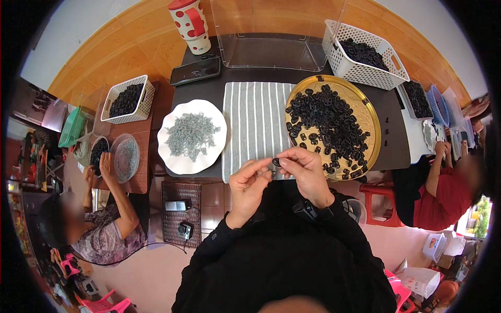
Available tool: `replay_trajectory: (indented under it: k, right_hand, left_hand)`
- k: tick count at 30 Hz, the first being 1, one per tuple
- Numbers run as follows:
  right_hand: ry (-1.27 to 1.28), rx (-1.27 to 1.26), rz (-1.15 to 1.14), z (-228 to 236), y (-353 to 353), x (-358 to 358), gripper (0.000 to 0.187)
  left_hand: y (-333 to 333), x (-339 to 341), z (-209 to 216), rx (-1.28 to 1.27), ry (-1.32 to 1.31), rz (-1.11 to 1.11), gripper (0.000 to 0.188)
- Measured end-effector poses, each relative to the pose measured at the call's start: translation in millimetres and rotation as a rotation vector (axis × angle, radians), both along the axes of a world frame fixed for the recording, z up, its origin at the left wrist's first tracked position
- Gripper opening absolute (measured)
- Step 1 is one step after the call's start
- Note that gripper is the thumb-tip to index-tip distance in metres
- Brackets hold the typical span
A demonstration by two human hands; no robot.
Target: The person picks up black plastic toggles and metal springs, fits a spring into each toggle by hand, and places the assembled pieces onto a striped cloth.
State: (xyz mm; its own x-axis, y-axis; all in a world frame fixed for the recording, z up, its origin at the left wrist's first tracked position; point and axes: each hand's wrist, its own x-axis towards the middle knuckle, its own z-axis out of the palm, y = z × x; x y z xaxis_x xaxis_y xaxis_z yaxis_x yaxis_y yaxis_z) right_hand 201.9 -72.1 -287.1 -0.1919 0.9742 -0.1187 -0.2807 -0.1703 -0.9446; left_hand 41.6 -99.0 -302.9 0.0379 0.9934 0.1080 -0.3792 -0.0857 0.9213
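The right hand [309, 175] has its fingers clamped on a small black piece [276, 162]. I cannot tell whether the left hand's [247, 188] fingers grip anything.

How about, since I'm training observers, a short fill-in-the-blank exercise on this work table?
1. The round tray holding small black parts is ____ in colour.
2. The wavy-rimmed plate lies to the ____ of the striped cloth.
3. The right hand pinches a small ____ part.
4. The spotted tumbler has a ____ lid.

Missing words: gold; left; black; red.
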Motion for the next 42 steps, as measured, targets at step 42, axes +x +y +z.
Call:
replay_trajectory:
  k: [42]
  right_hand:
    - [-0.373,0.631,-0.048,8,-15,-2,0.032]
  left_hand:
    - [-3,7,4,-0.065,-0.174,-0.026,0.03]
